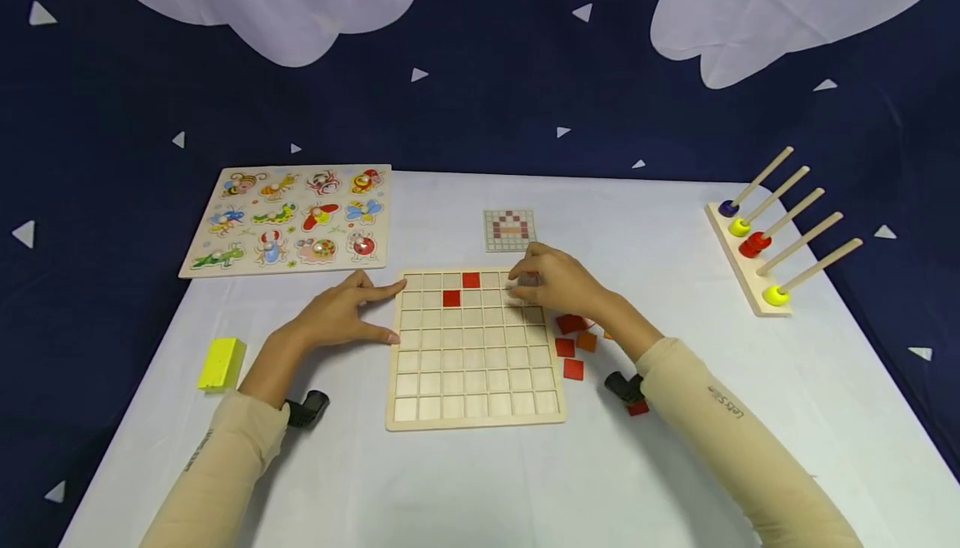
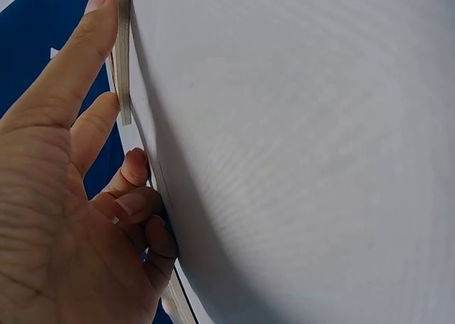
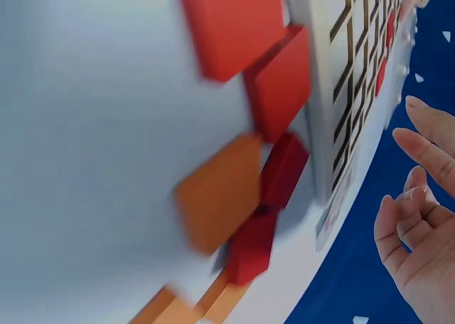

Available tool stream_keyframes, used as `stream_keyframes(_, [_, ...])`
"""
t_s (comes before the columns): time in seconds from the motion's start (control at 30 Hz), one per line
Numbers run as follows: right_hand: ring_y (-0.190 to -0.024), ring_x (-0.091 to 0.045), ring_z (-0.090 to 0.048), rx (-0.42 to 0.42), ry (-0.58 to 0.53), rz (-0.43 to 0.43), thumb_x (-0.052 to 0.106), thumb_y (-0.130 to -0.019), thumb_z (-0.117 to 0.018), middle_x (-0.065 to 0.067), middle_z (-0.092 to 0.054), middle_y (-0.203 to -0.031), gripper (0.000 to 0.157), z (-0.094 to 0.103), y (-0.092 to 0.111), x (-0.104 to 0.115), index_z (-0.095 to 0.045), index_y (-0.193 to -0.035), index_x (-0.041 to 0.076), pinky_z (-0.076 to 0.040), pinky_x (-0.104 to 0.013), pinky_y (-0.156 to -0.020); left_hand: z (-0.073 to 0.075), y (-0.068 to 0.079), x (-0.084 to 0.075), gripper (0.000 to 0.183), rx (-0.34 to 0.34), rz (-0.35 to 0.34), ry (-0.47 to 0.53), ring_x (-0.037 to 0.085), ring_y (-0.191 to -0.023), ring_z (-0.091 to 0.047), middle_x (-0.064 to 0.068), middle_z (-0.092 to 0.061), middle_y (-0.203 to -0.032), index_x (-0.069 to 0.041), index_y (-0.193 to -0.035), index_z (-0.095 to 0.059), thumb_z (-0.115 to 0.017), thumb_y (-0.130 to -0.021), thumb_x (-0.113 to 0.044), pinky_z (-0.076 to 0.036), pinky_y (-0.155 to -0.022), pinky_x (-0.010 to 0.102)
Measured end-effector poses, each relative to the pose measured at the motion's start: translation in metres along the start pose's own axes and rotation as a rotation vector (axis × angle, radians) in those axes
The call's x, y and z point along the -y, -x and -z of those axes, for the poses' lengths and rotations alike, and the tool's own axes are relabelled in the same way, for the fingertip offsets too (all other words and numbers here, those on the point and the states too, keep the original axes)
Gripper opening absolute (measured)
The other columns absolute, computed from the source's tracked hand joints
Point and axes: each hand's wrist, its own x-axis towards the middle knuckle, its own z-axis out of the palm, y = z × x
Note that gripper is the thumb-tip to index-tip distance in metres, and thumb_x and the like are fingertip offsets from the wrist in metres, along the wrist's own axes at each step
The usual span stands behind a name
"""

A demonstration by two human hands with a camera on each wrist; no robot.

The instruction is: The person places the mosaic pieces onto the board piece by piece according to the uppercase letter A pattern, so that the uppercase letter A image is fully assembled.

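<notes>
A wooden grid board [image 1: 438,426] lies on the white table, with one red tile [image 1: 471,280] in its top row and another red tile [image 1: 452,298] one row down, to the left. My left hand [image 1: 341,312] touches the board's left edge with extended thumb and index finger; in the left wrist view its other fingers [image 2: 138,203] are bent. Over the board's upper right is my right hand [image 1: 558,281]. The right wrist view shows this hand [image 3: 426,224] with two fingers extended, the others loosely curled, and nothing visible between them.
Loose red tiles [image 1: 573,370] and orange tiles [image 1: 587,341] lie right of the board. Behind it is a small pattern card [image 1: 510,231]. An insect puzzle [image 1: 300,215] stands back left, a yellow block [image 1: 222,364] left, and a peg stand with rings [image 1: 738,269] right.
</notes>
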Motion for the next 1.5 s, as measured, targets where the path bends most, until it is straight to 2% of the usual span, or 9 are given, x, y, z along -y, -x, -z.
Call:
stream_keyframes(0.2, [-0.074, -0.016, -0.046, 0.004, -0.006, -0.020, 0.020, -0.087, -0.077, -0.009, -0.059, -0.092, 0.025, 0.010, 0.022, -0.013, -0.076, -0.106, 0.004, -0.041, -0.032, -0.069, 0.000, 0.001, 0.001, 0.092, -0.005, -0.001, 0.001, 0.017, -0.078, -0.040, 0.003, -0.046, -0.100, -0.029, -0.147, -0.047, -0.085, -0.068, -0.057, -0.036, -0.066, 0.031])
stream_keyframes(0.4, [-0.076, -0.020, -0.048, 0.014, 0.010, -0.086, 0.017, -0.085, -0.078, -0.007, -0.058, -0.090, 0.023, 0.019, 0.042, -0.025, -0.077, -0.104, 0.004, -0.041, -0.033, -0.070, 0.000, 0.001, 0.002, 0.092, -0.002, 0.005, -0.001, 0.017, -0.078, -0.040, 0.003, -0.045, -0.098, -0.029, -0.147, -0.047, -0.085, -0.068, -0.056, -0.035, -0.066, 0.031])
stream_keyframes(0.57, [-0.079, -0.021, -0.052, 0.037, 0.018, -0.117, 0.013, -0.084, -0.079, -0.005, -0.059, -0.089, 0.020, 0.022, 0.056, -0.034, -0.077, -0.102, 0.006, -0.045, -0.034, -0.074, -0.001, 0.002, 0.003, 0.092, -0.003, 0.009, 0.003, 0.017, -0.078, -0.040, 0.003, -0.045, -0.098, -0.028, -0.147, -0.047, -0.085, -0.068, -0.056, -0.035, -0.066, 0.031])
stream_keyframes(0.73, [-0.078, -0.020, -0.050, 0.055, 0.031, -0.120, 0.013, -0.083, -0.080, -0.004, -0.058, -0.087, 0.021, 0.022, 0.069, -0.043, -0.077, -0.103, 0.007, -0.041, -0.031, -0.069, -0.001, 0.002, 0.003, 0.092, -0.004, 0.007, 0.008, 0.017, -0.078, -0.039, 0.003, -0.044, -0.098, -0.028, -0.147, -0.047, -0.085, -0.068, -0.056, -0.035, -0.066, 0.031])
stream_keyframes(1.03, [-0.079, -0.020, -0.050, 0.072, 0.063, -0.118, 0.011, -0.081, -0.081, -0.002, -0.056, -0.085, 0.024, 0.020, 0.079, -0.048, -0.077, -0.104, 0.008, -0.041, -0.030, -0.069, -0.003, 0.001, 0.004, 0.093, -0.001, 0.007, 0.011, 0.017, -0.077, -0.039, 0.003, -0.044, -0.098, -0.029, -0.147, -0.047, -0.085, -0.068, -0.057, -0.035, -0.066, 0.031])
stream_keyframes(1.3, [-0.079, -0.019, -0.051, 0.047, 0.105, -0.114, 0.014, -0.080, -0.083, 0.000, -0.054, -0.086, 0.025, 0.015, 0.083, -0.051, -0.077, -0.104, 0.008, -0.042, -0.030, -0.069, -0.003, 0.000, 0.004, 0.093, -0.009, -0.002, 0.011, 0.017, -0.077, -0.039, 0.003, -0.044, -0.098, -0.030, -0.147, -0.047, -0.085, -0.067, -0.058, -0.035, -0.066, 0.031])
stream_keyframes(1.5, [-0.075, -0.016, -0.050, 0.024, 0.122, -0.067, 0.013, -0.079, -0.083, 0.000, -0.052, -0.083, 0.026, 0.014, 0.084, -0.054, -0.076, -0.101, 0.004, -0.042, -0.027, -0.066, -0.002, -0.001, 0.003, 0.092, -0.009, -0.002, 0.004, 0.017, -0.077, -0.039, 0.003, -0.044, -0.098, -0.030, -0.147, -0.047, -0.085, -0.067, -0.058, -0.035, -0.066, 0.031])
